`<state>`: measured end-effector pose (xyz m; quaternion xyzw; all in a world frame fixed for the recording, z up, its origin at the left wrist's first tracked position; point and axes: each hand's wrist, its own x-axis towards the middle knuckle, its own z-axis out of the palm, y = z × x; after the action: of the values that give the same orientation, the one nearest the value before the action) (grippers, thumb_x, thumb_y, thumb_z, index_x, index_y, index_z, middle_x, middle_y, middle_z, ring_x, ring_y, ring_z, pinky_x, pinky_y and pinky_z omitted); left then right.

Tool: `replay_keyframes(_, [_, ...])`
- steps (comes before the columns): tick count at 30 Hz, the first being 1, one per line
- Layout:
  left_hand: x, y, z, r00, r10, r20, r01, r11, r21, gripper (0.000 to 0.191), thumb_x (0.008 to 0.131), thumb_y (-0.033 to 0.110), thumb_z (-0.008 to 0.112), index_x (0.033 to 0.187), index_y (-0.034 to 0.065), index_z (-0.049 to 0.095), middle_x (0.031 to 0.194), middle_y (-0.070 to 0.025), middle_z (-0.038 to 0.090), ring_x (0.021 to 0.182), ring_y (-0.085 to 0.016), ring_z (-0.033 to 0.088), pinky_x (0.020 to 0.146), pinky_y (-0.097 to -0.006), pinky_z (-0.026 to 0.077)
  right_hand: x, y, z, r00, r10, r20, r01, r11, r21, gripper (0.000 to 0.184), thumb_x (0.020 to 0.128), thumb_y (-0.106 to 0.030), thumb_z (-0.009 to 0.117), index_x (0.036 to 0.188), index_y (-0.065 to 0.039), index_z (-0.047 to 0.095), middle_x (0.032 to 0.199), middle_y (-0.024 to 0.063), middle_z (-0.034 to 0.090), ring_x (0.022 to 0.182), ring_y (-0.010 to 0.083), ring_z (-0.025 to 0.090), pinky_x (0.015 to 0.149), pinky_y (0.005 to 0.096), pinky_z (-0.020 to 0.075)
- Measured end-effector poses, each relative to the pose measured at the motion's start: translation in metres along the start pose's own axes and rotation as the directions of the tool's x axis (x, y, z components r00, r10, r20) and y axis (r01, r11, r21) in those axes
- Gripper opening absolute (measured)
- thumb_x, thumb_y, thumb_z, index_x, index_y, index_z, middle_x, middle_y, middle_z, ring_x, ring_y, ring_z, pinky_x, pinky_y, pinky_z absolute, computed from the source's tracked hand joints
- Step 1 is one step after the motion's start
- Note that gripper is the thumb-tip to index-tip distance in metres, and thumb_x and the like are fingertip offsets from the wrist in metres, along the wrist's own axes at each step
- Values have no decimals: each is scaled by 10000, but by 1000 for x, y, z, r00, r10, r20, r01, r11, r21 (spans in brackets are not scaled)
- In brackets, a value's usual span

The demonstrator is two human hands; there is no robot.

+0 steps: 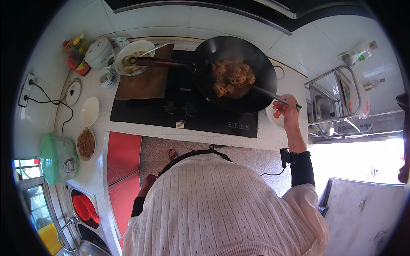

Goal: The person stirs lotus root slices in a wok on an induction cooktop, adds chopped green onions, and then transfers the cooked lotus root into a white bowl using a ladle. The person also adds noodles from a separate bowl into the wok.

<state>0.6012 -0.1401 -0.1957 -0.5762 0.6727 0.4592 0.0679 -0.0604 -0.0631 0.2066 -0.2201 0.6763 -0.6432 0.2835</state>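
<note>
My right hand (286, 110) grips the handle of a metal spatula or ladle (270, 94), whose working end is sunk among the food. Sliced lotus root (235, 76) in brown sauce fills the middle of a large black wok (205, 84), with faint steam above it. The wok sits on the right side of a black glass gas hob (144, 116); its dark red handle (160, 62) points left. My left hand (148, 184) hangs low beside my body, near the red cabinet doors (124, 160). Its fingers are partly hidden, so its grip is unclear.
Left of the wok, a bowl of soup (120, 60) holds a spoon. Sauce bottles (78, 64), a white bowl (89, 111), a plate of shredded food (86, 144) and a green-lidded container (53, 160) line the counter. A metal rack (333, 121) stands right.
</note>
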Motion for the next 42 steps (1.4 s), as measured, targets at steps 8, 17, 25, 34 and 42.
replay_keyframes(8, [9, -26, 13, 999, 42, 22, -42, 999, -24, 175, 823, 210, 587, 938, 101, 661, 920, -157, 681, 929, -314, 652, 780, -390, 510, -3, -7, -4, 1000, 14, 0, -13, 999, 40, 242, 919, -257, 438, 905, -47, 559, 763, 156, 666, 620, 185, 655, 485, 221, 461])
replay_keyframes(17, [4, -13, 15, 999, 18, 26, -17, 1000, -23, 200, 826, 237, 588, 953, 96, 652, 930, -153, 677, 949, -315, 644, 783, -390, 507, 1, -4, -12, 1000, 3, 0, -3, 1000, -16, 246, 906, -319, 472, 919, -90, 562, 795, 146, 678, 656, 179, 651, 554, 247, 464])
replay_keyframes(25, [1, -17, 16, 994, 83, 64, -79, 995, -65, 247, 814, 284, 624, 928, 69, 669, 928, -154, 680, 942, -321, 645, 779, -395, 505, -15, -14, -40, 997, 19, -81, -9, 993, 121, 253, 923, -300, 453, 961, -65, 539, 806, 158, 674, 662, 194, 650, 550, 251, 471])
replay_keyframes(34, [20, -4, 10, 991, 98, 87, -100, 995, 17, 210, 794, 263, 666, 911, 89, 662, 906, -142, 683, 898, -296, 654, 761, -392, 505, -73, -49, -136, 960, -155, -234, 170, 984, 45, 258, 949, -330, 446, 972, -92, 542, 807, 127, 679, 666, 166, 647, 537, 228, 434])
replay_keyframes(42, [42, -3, 14, 977, 182, 108, -188, 981, 45, 212, 802, 242, 664, 938, 80, 648, 913, -144, 675, 897, -279, 647, 757, -383, 502, -78, -1, -169, 924, -67, -377, -19, 975, -221, 244, 923, -284, 493, 975, -52, 553, 763, 135, 664, 625, 164, 650, 527, 224, 459])
